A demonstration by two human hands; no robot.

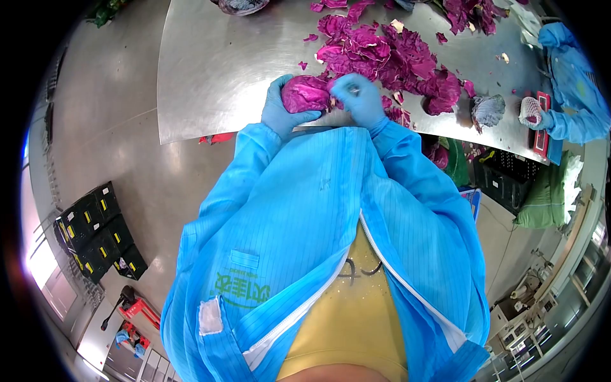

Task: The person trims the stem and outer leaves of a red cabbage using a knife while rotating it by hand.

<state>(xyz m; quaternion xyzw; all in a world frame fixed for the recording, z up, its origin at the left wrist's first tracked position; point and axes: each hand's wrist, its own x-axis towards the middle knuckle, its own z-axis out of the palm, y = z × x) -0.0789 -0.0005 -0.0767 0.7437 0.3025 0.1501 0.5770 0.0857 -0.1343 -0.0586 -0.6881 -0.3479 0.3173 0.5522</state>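
Note:
A purple cabbage head (pixel 305 94) is held over the near edge of the metal table, cupped from the side and below by my left hand (pixel 277 114) in a blue glove. Against the cabbage's right end is my right hand (pixel 361 102), also gloved, its fingers curled closed. Something small and shiny shows among those fingers, but I cannot make out what it is. Just beyond both hands lies a heap of loose purple cabbage leaves (pixel 356 54).
The steel table (pixel 216 76) also bears a dull, greyish cabbage (pixel 488 111) at right. Beside it, another person's gloved hand (pixel 534 114) holds a cabbage in white netting over a red device (pixel 542 127). Black crates (pixel 95 229) are stacked on the floor at left.

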